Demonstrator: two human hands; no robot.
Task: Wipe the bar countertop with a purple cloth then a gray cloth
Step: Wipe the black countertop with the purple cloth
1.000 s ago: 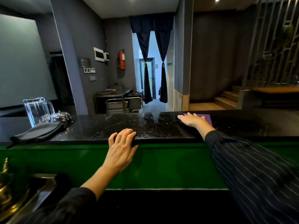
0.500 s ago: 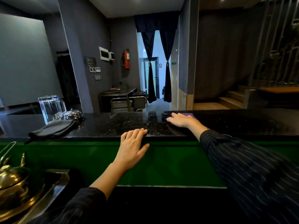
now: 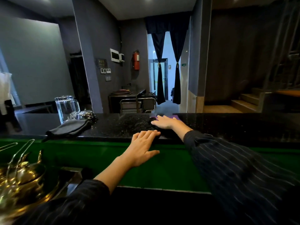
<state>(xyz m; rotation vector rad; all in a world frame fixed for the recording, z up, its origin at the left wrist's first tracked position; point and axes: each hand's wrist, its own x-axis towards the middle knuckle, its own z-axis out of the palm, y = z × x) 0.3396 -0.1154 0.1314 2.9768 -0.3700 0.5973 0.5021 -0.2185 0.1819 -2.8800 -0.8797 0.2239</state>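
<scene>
The first step, the purple pass, is in hand. The right hand (image 3: 164,122) lies flat on the purple cloth (image 3: 176,117), fingers straight and spread, and presses it onto the bar countertop (image 3: 227,125) near its far edge, about the middle of the scene. The left hand (image 3: 142,148) rests with relaxed, extended fingers on the counter's near edge and grips nothing. The gray cloth (image 3: 68,128) lies folded on the counter to the left, untouched, just in front of a glass pitcher (image 3: 66,108) and a bell (image 3: 86,114). Next, by my reading, the purple cloth must sweep the rest of the surface, working around those items, before the gray cloth is taken up.
</scene>
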